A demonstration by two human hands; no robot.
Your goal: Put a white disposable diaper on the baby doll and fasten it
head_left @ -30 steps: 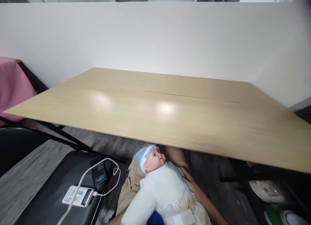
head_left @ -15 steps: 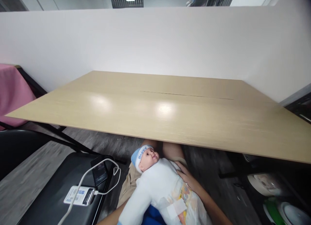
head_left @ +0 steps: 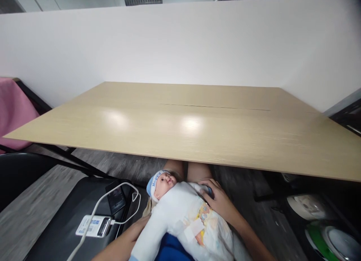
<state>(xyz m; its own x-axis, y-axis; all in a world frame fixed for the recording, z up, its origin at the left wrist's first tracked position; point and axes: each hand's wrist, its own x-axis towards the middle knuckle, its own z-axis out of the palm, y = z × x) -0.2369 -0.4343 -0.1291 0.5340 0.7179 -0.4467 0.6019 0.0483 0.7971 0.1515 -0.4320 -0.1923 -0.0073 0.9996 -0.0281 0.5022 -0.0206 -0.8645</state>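
A baby doll (head_left: 183, 219) in a white suit, a printed diaper and a blue "Happy" cap lies on my lap, below the front edge of a long light-wood table (head_left: 197, 133). My right hand (head_left: 217, 199) is curled over the doll's far arm and shoulder, gripping it. My left hand (head_left: 138, 231) reaches under the doll's near arm; its fingers are mostly hidden beneath the white sleeve.
A black chair seat (head_left: 64, 223) on my left carries a power bank (head_left: 93, 226) with a white cable and a dark phone (head_left: 115, 201). A pink cloth (head_left: 14, 114) hangs far left. White and green items (head_left: 324, 231) sit on the floor at right. A white partition stands behind the table.
The doll has slid a little toward me and left. My right hand has closed over its arm, and my left forearm and hand have come into view under it.
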